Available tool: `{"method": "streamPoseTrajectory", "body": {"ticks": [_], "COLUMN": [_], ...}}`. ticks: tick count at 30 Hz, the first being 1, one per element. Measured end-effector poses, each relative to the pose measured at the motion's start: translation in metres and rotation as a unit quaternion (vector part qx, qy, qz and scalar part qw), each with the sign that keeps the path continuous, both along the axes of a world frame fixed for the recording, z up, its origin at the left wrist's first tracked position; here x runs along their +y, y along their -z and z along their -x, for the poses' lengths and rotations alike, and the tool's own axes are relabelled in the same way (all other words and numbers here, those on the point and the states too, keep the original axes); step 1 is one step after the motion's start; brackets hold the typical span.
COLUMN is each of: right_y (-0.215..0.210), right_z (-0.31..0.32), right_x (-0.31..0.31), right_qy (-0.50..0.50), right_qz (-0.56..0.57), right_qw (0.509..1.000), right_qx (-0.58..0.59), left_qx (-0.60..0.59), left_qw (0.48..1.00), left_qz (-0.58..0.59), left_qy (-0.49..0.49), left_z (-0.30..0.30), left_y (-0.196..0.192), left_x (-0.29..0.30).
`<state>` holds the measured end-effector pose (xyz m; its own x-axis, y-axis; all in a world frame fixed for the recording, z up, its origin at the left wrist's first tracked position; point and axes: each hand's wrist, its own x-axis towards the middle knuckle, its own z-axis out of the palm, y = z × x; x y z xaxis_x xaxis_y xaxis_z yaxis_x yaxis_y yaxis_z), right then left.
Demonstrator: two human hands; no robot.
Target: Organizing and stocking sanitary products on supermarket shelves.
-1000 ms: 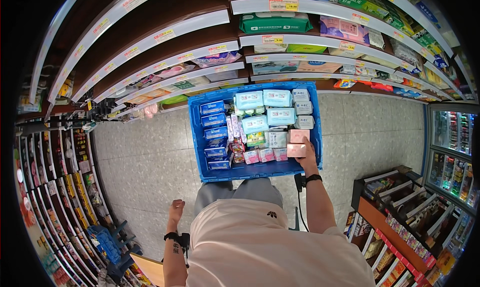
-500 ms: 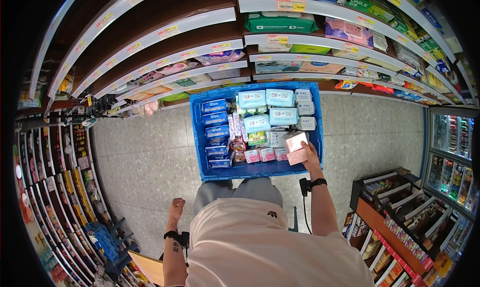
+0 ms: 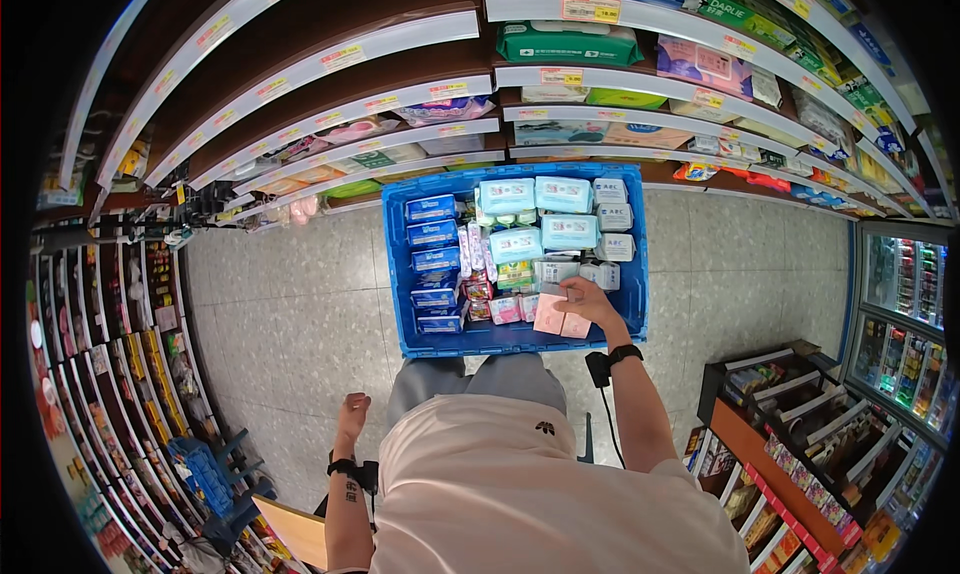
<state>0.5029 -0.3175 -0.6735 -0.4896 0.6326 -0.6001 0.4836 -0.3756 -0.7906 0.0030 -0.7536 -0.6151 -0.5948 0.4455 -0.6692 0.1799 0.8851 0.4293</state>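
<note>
My right hand is over the near right part of a blue crate, its fingers closed on pink packs. They look like two small square packs side by side. Under and around them in the crate lie small pink-and-white packs, grey-white packs on the right, and larger light-blue packs in the middle. Dark-blue packs form a column along the left wall. My left hand hangs beside my left thigh, fingers curled, with nothing visible in it.
Beyond the crate stand store shelves with several packaged goods and bare stretches. More shelves line the left. A low display rack and glass-door coolers stand on the right. Grey tiled floor surrounds the crate.
My right hand has moved left with the pink packs, which now show flat side by side over the crate's near side. My left hand has barely moved.
</note>
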Motion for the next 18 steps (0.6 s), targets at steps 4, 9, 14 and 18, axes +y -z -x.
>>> {"method": "streamPoseTrajectory", "body": {"ticks": [4,9,14,18], "right_y": [0.02,0.032,0.028,0.035], "right_z": [0.007,0.014,0.017,0.015], "right_x": [0.002,0.009,0.014,0.003], "right_qy": [-0.082,-0.163,-0.184,-0.171], "right_qz": [-0.029,-0.011,0.009,-0.025], "right_qw": [0.995,0.98,0.975,0.978], "right_qx": [-0.056,-0.115,-0.126,-0.115], "left_qx": [0.0,0.001,0.003,0.01], "left_qw": [1.0,1.0,1.0,1.0], "left_qz": [0.017,0.02,0.012,0.009], "left_qy": [0.002,-0.006,-0.009,-0.003], "left_z": [-0.004,-0.007,-0.007,-0.007], "left_y": [-0.01,-0.016,-0.012,-0.009], "left_x": [0.005,0.004,0.0,0.0]}}
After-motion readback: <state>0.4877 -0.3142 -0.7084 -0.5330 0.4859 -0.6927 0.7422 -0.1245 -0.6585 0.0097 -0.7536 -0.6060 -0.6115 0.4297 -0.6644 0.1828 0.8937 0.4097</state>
